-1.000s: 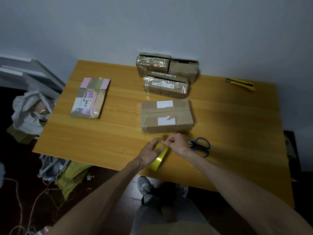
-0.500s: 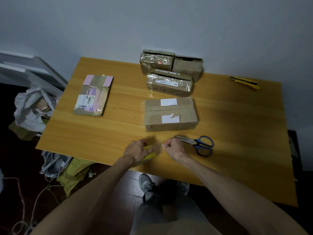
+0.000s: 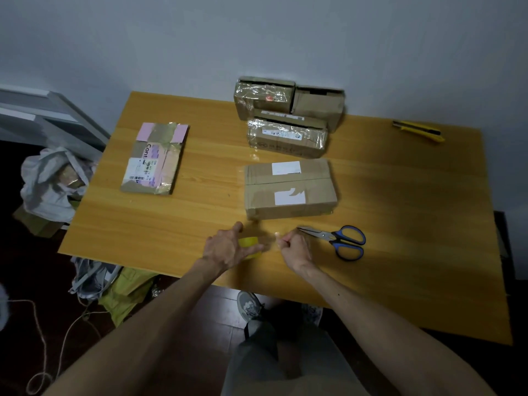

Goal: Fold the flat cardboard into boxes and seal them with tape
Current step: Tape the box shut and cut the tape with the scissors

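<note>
In the head view, the left hand point(image 3: 228, 248) gripped a yellow tape roll point(image 3: 249, 242) low in the centre of the frame, over the table point(image 3: 414, 224). The right hand point(image 3: 294, 247), just beside it, had its fingers curled, pinching the end of a clear strip point(image 3: 268, 242) drawn from the roll. A taped box point(image 3: 288, 188) lay just above the hands. Scissors point(image 3: 340, 241) lay right of the right hand. Flat cardboard point(image 3: 155, 158) lay at the centre left, and three boxes point(image 3: 285, 118) sat by the wall.

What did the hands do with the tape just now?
The hands drew apart: the left hand carried the yellow tape roll leftward, while the right hand pinches the clear tape strip stretched between them. The boxes, scissors and knife stayed put.
</note>
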